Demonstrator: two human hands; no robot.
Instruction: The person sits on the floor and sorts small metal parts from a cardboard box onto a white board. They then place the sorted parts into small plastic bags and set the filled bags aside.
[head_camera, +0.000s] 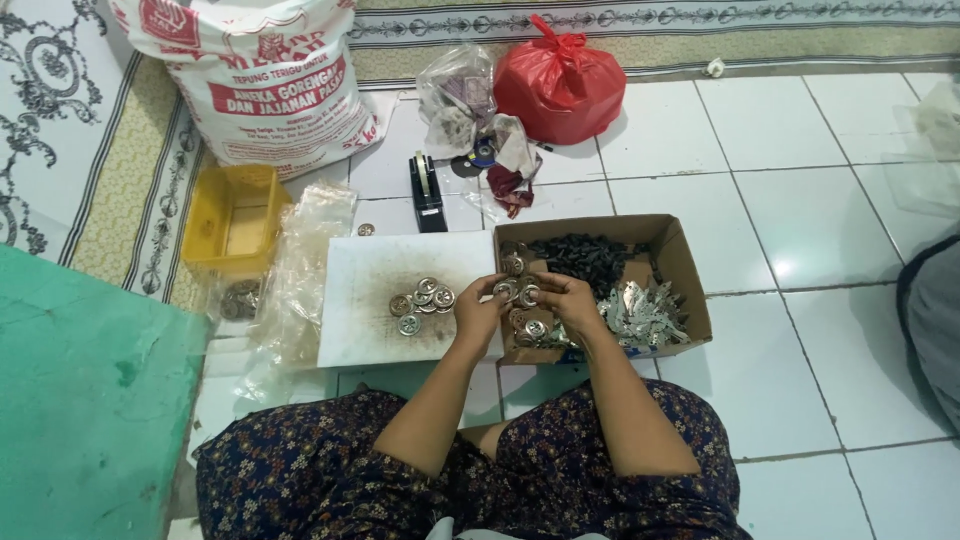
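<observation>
Both hands are met at frame centre, over the seam between white board (400, 335) & cardboard box (690, 290). Left hand (478, 312) is curled, fingertips pinched on a small round metal disc (505, 290); right hand (562, 298) is closed on a second disc (528, 295) just beside it, at 3 o'clock from the first. Discs are touching or nearly so; can't be told which. No long axis, parts are round. Loose disc pile (423, 300) is lying on the board at 9 o'clock from the left hand, nearer to it than to the right. Black parts (585, 258) sit at 12 o'clock, silver stampings (645, 315) at 3 o'clock of the right hand, both inside the box.
</observation>
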